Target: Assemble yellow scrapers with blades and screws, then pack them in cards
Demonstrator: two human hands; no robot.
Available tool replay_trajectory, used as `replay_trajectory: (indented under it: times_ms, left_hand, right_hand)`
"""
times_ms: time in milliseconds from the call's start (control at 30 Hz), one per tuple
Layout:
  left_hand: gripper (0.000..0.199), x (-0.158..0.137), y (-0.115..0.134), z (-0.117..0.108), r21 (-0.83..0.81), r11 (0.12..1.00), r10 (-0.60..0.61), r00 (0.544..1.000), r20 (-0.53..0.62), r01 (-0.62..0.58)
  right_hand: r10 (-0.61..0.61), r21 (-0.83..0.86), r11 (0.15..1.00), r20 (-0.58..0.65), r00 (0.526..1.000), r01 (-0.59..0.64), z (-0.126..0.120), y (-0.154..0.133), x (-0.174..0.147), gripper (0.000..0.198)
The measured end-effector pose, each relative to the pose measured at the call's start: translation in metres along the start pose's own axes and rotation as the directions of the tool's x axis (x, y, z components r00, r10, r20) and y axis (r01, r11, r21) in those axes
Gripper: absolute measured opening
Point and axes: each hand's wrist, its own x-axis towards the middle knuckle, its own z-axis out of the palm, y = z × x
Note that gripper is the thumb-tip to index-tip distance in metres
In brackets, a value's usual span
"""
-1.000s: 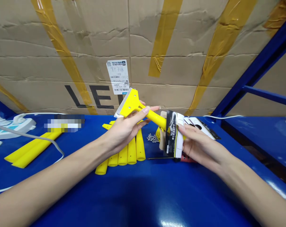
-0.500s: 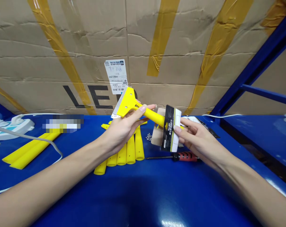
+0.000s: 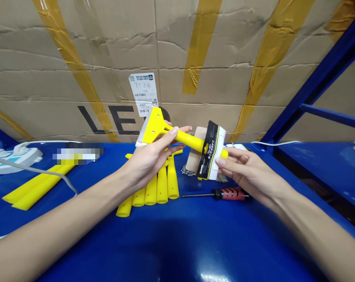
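Observation:
A yellow scraper (image 3: 187,140) with a metal blade edge slants across the view above the table, blade end up and to the left. My left hand (image 3: 154,156) is closed round its neck, just below the wide head. Around the lower handle sits a folded black and white cardboard sleeve (image 3: 210,152); the handle's yellow end pokes out on its right. My right hand (image 3: 242,166) pinches this sleeve at its white side, thumb in front, other fingers partly hidden behind. Beneath my left hand lie several yellow scraper handles (image 3: 162,188) in a row.
A red and black screwdriver (image 3: 229,194) lies on the blue table (image 3: 177,243), near small metal nuts or screws (image 3: 189,171). On the left are more yellow handles (image 3: 42,186), a power strip (image 3: 15,160) and a grey cable. A taped cardboard box (image 3: 171,47) stands behind.
The cardboard sleeve has turned slightly and sits a little higher and further up the handle, exposing more of the handle's end. The scraper head has shifted slightly left.

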Motion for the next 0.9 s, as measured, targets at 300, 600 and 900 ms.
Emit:
replay_trajectory:
  times_ms: [300, 600, 900]
  left_hand:
    - [0.003, -0.0009, 0.0002, -0.0005, -0.002, 1.000, -0.002, 1.000, 0.010, 0.002]
    - [0.005, 0.0003, -0.0006, 0.0036, -0.070, 0.997, -0.039, 0.998, -0.043, 0.036]
    - [0.007, -0.0024, -0.0015, 0.0049, -0.050, 0.997, -0.061, 0.993, -0.106, 0.056]
  right_hand:
    - [-0.023, 0.025, 0.999, -0.018, 1.000, 0.024, 0.0004, 0.0002, 0.0001, 0.039]
    - [0.097, 0.093, 0.991, 0.037, 0.995, -0.100, 0.0024, -0.0028, -0.0005, 0.023]
    - [0.140, 0.126, 0.983, -0.022, 0.990, -0.136, 0.0007, -0.0003, 0.0006, 0.019]
